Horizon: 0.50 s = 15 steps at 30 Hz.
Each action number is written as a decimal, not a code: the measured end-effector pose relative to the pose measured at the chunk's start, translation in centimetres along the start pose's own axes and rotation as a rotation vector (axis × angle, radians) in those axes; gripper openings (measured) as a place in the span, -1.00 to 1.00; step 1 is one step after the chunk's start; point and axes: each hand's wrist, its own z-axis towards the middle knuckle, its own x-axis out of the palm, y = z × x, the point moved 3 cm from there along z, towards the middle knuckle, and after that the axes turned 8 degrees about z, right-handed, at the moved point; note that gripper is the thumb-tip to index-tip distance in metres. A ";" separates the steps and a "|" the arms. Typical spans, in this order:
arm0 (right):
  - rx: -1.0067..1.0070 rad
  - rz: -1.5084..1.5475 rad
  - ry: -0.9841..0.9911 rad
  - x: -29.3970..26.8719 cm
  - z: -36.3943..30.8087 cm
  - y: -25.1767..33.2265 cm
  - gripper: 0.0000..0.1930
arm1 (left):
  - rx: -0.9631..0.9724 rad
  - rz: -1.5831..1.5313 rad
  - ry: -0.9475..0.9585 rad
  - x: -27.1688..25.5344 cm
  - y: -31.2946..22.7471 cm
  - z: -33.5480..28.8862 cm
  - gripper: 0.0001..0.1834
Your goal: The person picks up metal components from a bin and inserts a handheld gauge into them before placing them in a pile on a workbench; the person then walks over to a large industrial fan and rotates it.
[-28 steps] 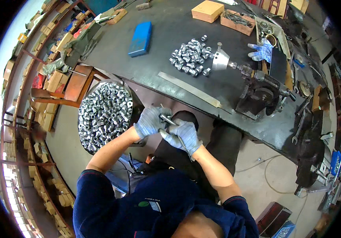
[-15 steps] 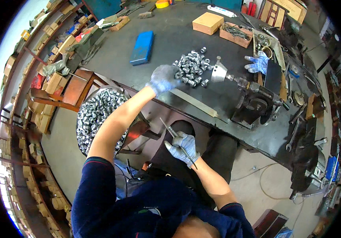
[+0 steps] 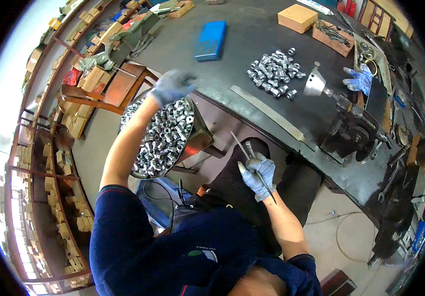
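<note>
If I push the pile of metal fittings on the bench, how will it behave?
The metal fittings look round-bodied, some lying on their sides, so they may roll. Heaped loosely on the flat bench, they would probably scatter. Their smooth, shiny surfaces suggest a slippery grip.

Loaded shelves (image 3: 65,45) line a whitish wall (image 3: 17,79); beside them, a brown wooden chair (image 3: 121,90) and grey floor (image 3: 94,153).

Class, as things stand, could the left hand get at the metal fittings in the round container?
Probably yes: the left hand appears close by, and no lid shows over the metal fittings heaped in the round container.
</note>
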 end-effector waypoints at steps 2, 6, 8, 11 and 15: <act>-0.008 0.038 0.003 0.6 -0.2 -0.3 -0.70 | 0.018 0.030 0.023 0.2 5.3 -3.7 -0.67; 0.000 0.041 0.007 1.0 -0.3 -0.3 -0.70 | -0.246 -0.119 0.127 1.8 11.1 -7.7 -0.70; -0.016 -0.021 0.052 0.9 -0.5 -1.0 -0.71 | -0.248 -0.141 0.036 3.2 10.9 -7.1 -0.69; -0.021 -0.012 0.086 1.5 -0.7 -1.4 -0.73 | -0.279 0.046 0.007 6.4 11.3 -6.2 -0.66; 0.021 0.076 0.054 1.4 -0.8 -1.1 -0.76 | -0.396 0.191 0.053 9.8 10.1 -6.0 -0.65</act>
